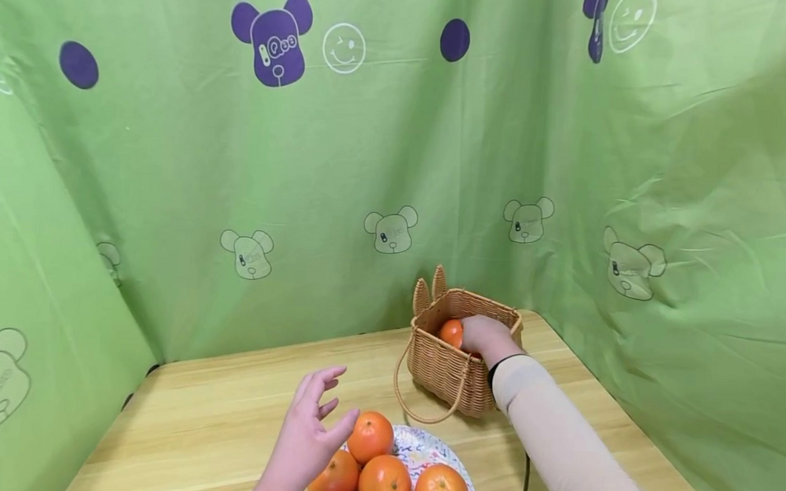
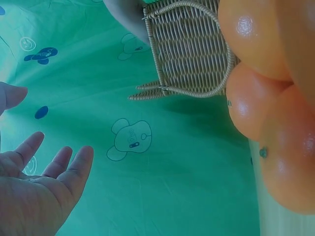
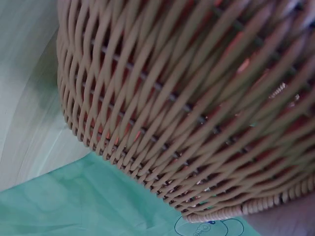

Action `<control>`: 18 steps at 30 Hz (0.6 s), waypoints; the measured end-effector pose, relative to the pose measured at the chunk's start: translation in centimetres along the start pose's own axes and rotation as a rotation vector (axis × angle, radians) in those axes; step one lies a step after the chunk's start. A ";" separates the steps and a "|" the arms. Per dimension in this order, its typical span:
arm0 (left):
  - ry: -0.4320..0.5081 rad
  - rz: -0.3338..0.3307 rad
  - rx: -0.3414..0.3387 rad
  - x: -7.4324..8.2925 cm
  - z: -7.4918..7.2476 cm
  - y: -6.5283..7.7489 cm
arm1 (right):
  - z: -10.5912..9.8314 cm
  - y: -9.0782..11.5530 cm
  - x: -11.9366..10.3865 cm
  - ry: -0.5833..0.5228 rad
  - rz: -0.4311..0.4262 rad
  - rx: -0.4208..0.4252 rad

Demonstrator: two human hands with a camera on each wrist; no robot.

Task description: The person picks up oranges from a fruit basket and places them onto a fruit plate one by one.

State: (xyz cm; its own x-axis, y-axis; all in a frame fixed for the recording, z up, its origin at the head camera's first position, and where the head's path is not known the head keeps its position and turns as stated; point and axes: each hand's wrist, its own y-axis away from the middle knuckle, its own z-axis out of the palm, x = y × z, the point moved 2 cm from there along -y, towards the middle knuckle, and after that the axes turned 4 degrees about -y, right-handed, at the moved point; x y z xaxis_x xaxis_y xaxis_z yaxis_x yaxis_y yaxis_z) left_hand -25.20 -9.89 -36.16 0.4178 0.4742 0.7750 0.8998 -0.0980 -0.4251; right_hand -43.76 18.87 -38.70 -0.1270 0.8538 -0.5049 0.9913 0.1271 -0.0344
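Observation:
My right hand [image 1: 485,335] reaches down into a brown wicker basket [image 1: 446,369] with two rabbit-like ears. Its fingers are hidden below the rim, so I cannot tell whether they grip anything. An orange [image 1: 451,332] shows inside the basket beside that hand. In the right wrist view the woven basket wall [image 3: 162,103] fills most of the picture, with orange colour showing through the gaps. My left hand [image 1: 308,434] hovers at the left of a patterned plate [image 1: 432,449], fingers spread and slightly bent, holding nothing. Several oranges [image 1: 385,484] lie on the plate.
The basket's thin handle [image 1: 417,417] hangs down its front toward the plate. A dark cable [image 1: 525,486] runs over the wooden table [image 1: 224,415] under my right forearm. Green printed cloth [image 1: 344,161] closes off the back and sides.

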 end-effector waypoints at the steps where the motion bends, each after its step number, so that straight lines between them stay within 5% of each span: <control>1: 0.002 0.002 0.000 -0.1 0.0 0.0 | 0.1 0.1 0.0 -0.031 0.020 -0.006; 3: 0.008 0.007 0.001 -0.2 0.0 0.1 | 0.4 0.1 -0.1 -0.082 0.051 -0.003; 12: 0.005 0.010 -0.015 -0.5 0.3 0.3 | 1.3 -0.7 -0.3 0.240 -0.009 -0.052; 18: -0.003 0.010 -0.011 -0.7 0.3 0.4 | 1.1 -0.1 -0.7 0.087 0.083 -0.007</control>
State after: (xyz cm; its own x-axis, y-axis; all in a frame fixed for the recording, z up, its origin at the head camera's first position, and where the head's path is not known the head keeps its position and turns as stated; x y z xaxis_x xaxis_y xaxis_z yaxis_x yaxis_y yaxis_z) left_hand -25.19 -9.96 -37.01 0.4263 0.4754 0.7696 0.8970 -0.1123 -0.4275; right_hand -43.74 17.73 -39.27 -0.0471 0.9019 -0.4293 0.9983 0.0571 0.0103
